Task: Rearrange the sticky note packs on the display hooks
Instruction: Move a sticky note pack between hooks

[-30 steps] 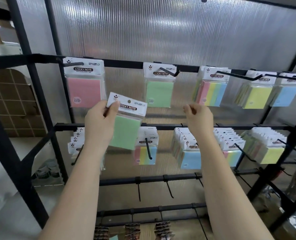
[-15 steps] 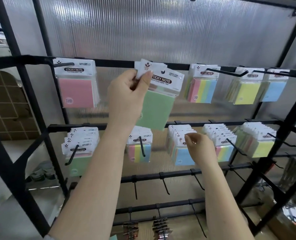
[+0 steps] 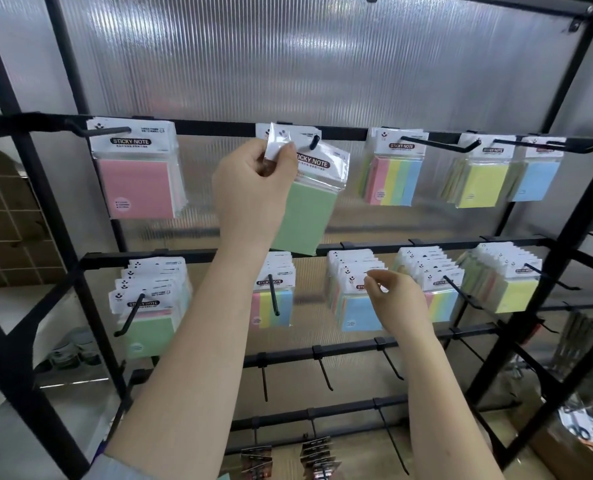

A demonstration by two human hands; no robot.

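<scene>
My left hand [image 3: 253, 188] pinches the top left corner of a green sticky note pack [image 3: 307, 216] at the second hook [image 3: 314, 142] of the top rail; the hook tip pokes through the pack's header and the pack hangs tilted. Another pack's white header shows behind it on that hook. My right hand [image 3: 397, 303] is lower, fingers lightly curled in front of the blue packs [image 3: 355, 315] on the middle rail, touching the front header; I cannot tell if it grips it.
The black wire rack [image 3: 565, 216] carries pink packs [image 3: 137, 188] top left, striped packs [image 3: 394, 180], yellow packs [image 3: 480, 185] and blue packs top right. Middle rail holds green packs [image 3: 149, 327], striped and yellow packs. Lower rails have bare hooks [image 3: 264, 379].
My left hand carried the green pack up from the middle row to the top rail's second hook, and the hook now passes through its header. My right hand dropped to the blue packs.
</scene>
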